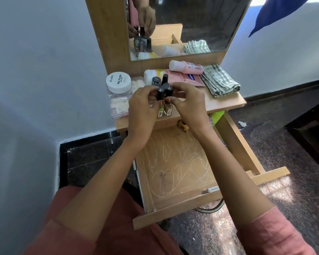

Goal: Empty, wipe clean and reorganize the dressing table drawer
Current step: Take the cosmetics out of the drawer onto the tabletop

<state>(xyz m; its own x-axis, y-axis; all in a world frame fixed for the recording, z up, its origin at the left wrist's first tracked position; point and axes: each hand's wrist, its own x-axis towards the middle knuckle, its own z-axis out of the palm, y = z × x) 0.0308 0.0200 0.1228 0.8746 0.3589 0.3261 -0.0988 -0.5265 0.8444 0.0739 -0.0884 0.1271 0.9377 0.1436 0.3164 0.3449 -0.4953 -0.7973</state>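
Note:
The wooden drawer [177, 166] is pulled out below the dressing table top [223, 103]; its scribbled floor is bare except for a small yellow-brown thing [183, 125] and colourful packets [216, 116] at the back. Over the table top's front edge, my left hand [142, 111] and my right hand [189, 105] together grip a cluster of black-capped nail polish bottles [164, 100]. More black-capped bottles [159, 80] stand just behind them.
On the table top stand a nail polish remover jar [118, 82], a clear box [119, 107], a pink bottle [186, 67], a pink pouch [184, 78] and a folded checked cloth [219, 80]. The mirror [184, 24] rises behind. A wall stands on the left, dark floor on the right.

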